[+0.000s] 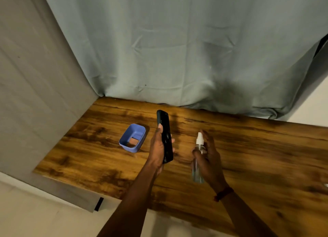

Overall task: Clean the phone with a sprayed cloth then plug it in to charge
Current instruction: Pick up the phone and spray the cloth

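My left hand (pixel 157 148) grips a black phone (pixel 165 135) upright on its long edge above the wooden table (pixel 257 148), screen side turned right. My right hand (pixel 210 158) is wrapped around a clear spray bottle (pixel 197 165) with a white nozzle (pixel 199 139). The nozzle faces left toward the phone, a short gap between them. My index finger sits behind the top of the nozzle. No cloth and no charging cable are in view.
A small blue plastic tub (pixel 132 137) stands on the table left of the phone. A grey-green cloth backdrop (pixel 177 50) hangs behind the table, and a grey panel (pixel 35 95) closes off the left side. A red band is on my right wrist.
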